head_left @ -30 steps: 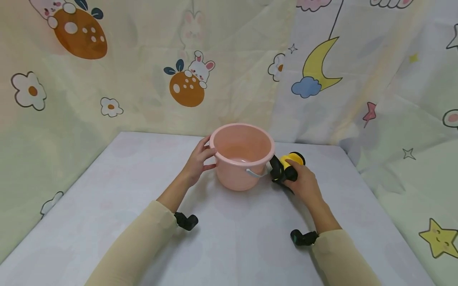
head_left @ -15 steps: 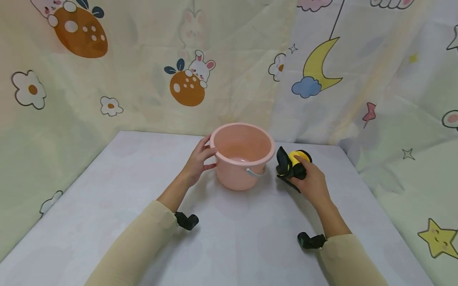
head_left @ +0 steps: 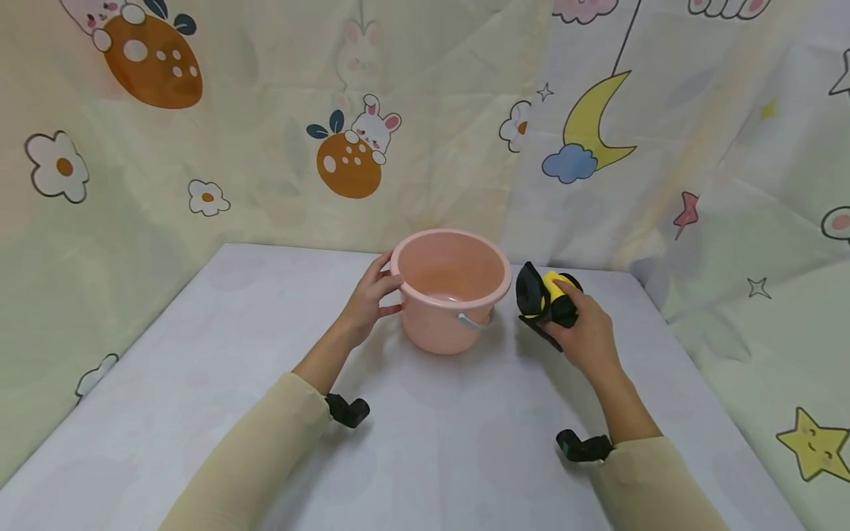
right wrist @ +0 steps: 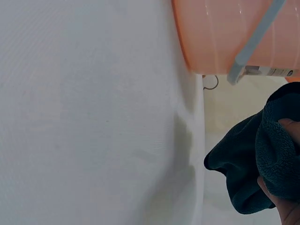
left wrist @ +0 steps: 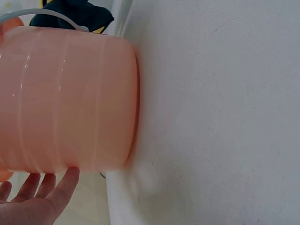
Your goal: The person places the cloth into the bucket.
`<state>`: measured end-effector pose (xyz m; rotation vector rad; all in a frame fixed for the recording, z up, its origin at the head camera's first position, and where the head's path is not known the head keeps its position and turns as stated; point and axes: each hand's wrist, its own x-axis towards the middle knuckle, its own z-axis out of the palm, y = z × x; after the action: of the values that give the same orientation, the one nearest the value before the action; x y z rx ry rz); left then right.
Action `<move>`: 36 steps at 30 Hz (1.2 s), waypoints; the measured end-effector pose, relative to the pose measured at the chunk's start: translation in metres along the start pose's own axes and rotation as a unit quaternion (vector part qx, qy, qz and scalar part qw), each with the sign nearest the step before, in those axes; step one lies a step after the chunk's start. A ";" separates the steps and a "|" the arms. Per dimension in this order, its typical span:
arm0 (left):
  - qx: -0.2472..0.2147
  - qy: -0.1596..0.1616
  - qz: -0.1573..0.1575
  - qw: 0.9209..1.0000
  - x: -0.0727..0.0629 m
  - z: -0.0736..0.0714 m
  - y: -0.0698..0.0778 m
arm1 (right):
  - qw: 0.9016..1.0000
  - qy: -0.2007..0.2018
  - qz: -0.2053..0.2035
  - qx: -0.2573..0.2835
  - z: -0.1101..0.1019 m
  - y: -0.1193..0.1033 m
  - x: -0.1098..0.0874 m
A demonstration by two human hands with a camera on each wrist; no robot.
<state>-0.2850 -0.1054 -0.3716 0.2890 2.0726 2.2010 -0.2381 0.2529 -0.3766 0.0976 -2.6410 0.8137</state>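
Observation:
A pink bucket (head_left: 441, 324) with a pale handle (head_left: 473, 322) stands upright near the back of the table. My left hand (head_left: 368, 302) touches its left side, fingers spread against the outer wall below the rim; the left wrist view shows these fingers (left wrist: 49, 190) extended along the bucket wall (left wrist: 70, 103). To the right of the bucket, my right hand (head_left: 587, 332) grips a bunched, fuzzy cloth (head_left: 531, 290), dark on one face and yellow on another. In the right wrist view the dark cloth (right wrist: 243, 154) hangs apart from the bucket, partly wrapped over my fingers.
A white-covered table (head_left: 425, 442) lies beneath both hands. Behind it and along the sides hangs a printed fabric backdrop (head_left: 451, 147) with rabbits, flowers and a moon. Small black devices sit at the left wrist (head_left: 347, 411) and the right wrist (head_left: 584, 447).
My right hand has moved rightward with the cloth, away from the bucket's side, and the cloth has risen slightly. My left hand and the bucket have stayed in place.

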 end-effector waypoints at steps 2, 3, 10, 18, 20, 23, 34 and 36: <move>0.000 0.000 0.001 1.000 0.000 0.000 0.000 | 1.000 0.009 -0.007 0.002 -0.002 -0.001 0.000; -0.002 0.000 0.001 1.000 0.000 0.000 0.000 | 1.000 0.014 -0.011 0.004 -0.003 -0.001 0.000; -0.004 0.000 0.004 1.000 -0.001 0.001 0.000 | 0.999 0.043 -0.026 0.015 -0.012 -0.006 0.002; 0.001 0.002 0.002 1.000 0.000 0.000 -0.001 | 0.998 0.059 -0.022 0.032 -0.022 -0.013 0.006; -0.001 0.001 0.002 1.000 0.001 0.000 -0.001 | 0.997 0.062 -0.019 0.034 -0.025 -0.015 0.006; -0.002 -0.001 0.002 1.000 0.001 0.000 -0.002 | 0.997 0.066 -0.019 0.034 -0.029 -0.019 0.007; -0.005 0.001 -0.001 1.000 0.000 0.000 0.000 | 0.996 0.071 -0.022 0.040 -0.041 -0.031 0.013; -0.002 0.002 -0.002 1.000 0.000 0.000 0.000 | 0.996 0.071 -0.023 0.044 -0.042 -0.034 0.013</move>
<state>-0.2852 -0.1058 -0.3713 0.2793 2.0682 2.2044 -0.2307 0.2489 -0.3213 0.1182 -2.4623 0.8885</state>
